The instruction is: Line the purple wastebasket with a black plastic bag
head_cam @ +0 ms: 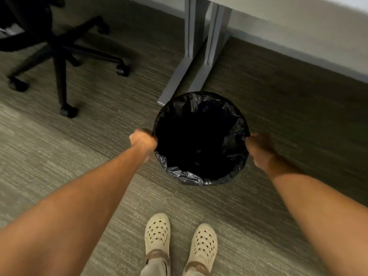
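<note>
A round wastebasket stands on the carpet in the middle of the head view, its walls hidden under the black plastic bag [199,176]. The bag hangs inside and is folded over the whole rim, so no purple shows. My left hand [143,140] is closed on the bag at the rim's left side. My right hand [258,149] is closed on the bag at the rim's right side. Both arms reach down from the lower corners.
Grey desk legs [185,62] stand just behind the basket, under a white desktop [298,26] at the upper right. A black office chair base [59,50] with castors is at the upper left. My two feet in cream clogs [179,242] stand below the basket.
</note>
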